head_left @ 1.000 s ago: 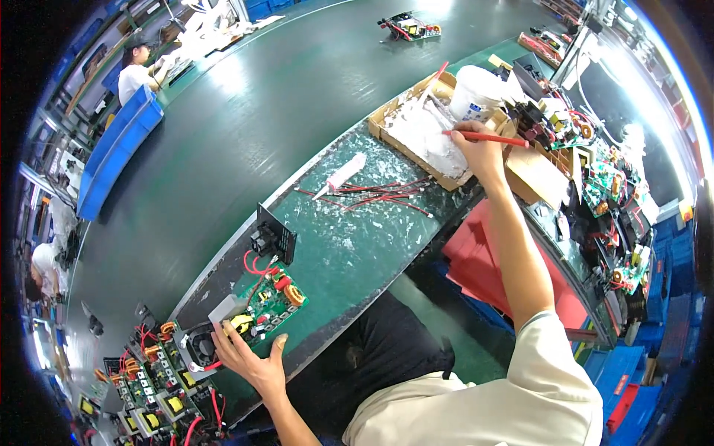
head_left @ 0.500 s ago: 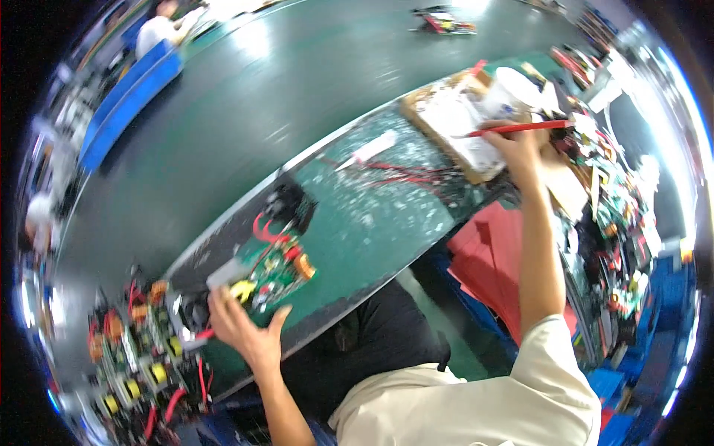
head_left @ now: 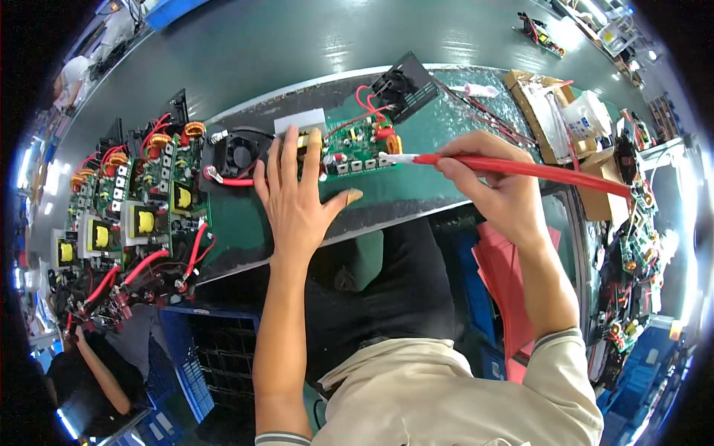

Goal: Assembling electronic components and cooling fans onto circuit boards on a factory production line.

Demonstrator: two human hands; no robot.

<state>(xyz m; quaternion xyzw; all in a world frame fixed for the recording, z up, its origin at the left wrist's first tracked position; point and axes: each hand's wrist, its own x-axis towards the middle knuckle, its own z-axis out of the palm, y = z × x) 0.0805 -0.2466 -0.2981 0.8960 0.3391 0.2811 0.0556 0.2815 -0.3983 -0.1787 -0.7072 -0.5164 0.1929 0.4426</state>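
My left hand (head_left: 294,204) lies over a green circuit board (head_left: 349,141), fingers spread across its left part and a yellow-wrapped component, thumb held apart. In my right hand (head_left: 502,195), a long red stick (head_left: 573,175) is pinched between thumb and fingers. Its white-coated tip (head_left: 398,158) is at the board's right front corner, by a row of small flat components (head_left: 358,166); contact is hard to tell. Left of the board, a black fan (head_left: 239,154) is joined by a red cable. Another fan on a black plate (head_left: 405,88) is wired at the far right.
Several similar boards (head_left: 145,197) crowd the bench's left end. At the right stand a cardboard tray (head_left: 537,123) and a white tub (head_left: 587,115). A white tube (head_left: 476,91) and red wires lie behind. Red sheets (head_left: 509,279) hang below the bench. Another person's arm (head_left: 100,372) shows lower left.
My right hand has carried the red stick from the cardboard tray leftward to the board. My left hand has moved onto the board. The view has turned.
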